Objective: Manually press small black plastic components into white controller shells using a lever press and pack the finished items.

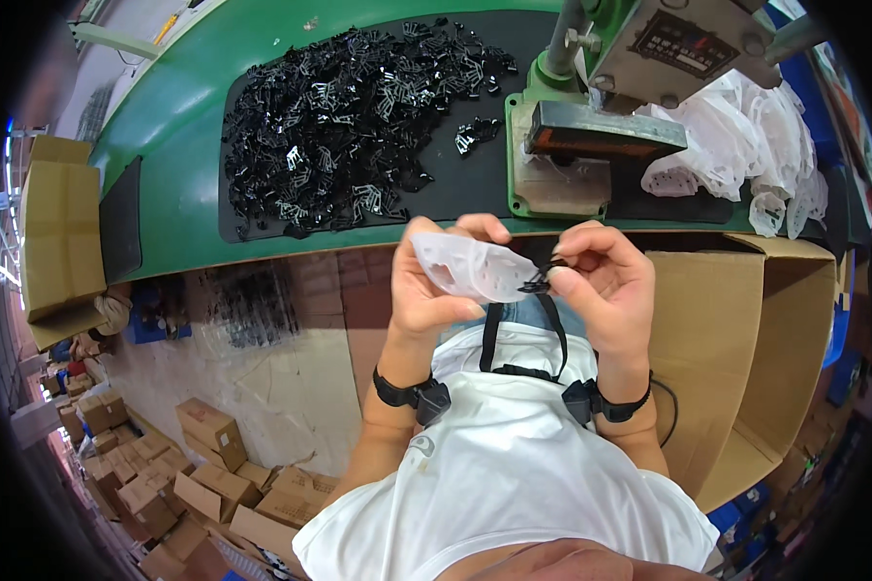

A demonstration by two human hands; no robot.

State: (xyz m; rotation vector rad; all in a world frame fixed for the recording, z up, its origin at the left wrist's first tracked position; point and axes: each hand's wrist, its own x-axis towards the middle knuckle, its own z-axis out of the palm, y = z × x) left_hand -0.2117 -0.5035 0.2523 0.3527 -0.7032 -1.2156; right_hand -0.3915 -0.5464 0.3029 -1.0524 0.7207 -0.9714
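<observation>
My left hand [419, 290] grips a translucent white plastic shell [475, 268] with cut-out holes, its thumb below and fingers behind. At the shell's right end, my right hand [606, 281] pinches a small black plastic clip [541, 279] between thumb and forefinger, touching the shell's edge. Whether the clip is seated in a hole cannot be made out. Both hands are just in front of the green table's near edge. Beyond them lies a large heap of similar small black clips [344, 116] on a dark mat [436, 200], with a smaller cluster [477, 136] apart at its right.
A green press [559, 189] with a metal head stands on the green table [179, 116]. More white plastic shells [736, 136] are piled right of it. An open cardboard box [707, 339] stands at my right; another carton [63, 232] is at the table's left end.
</observation>
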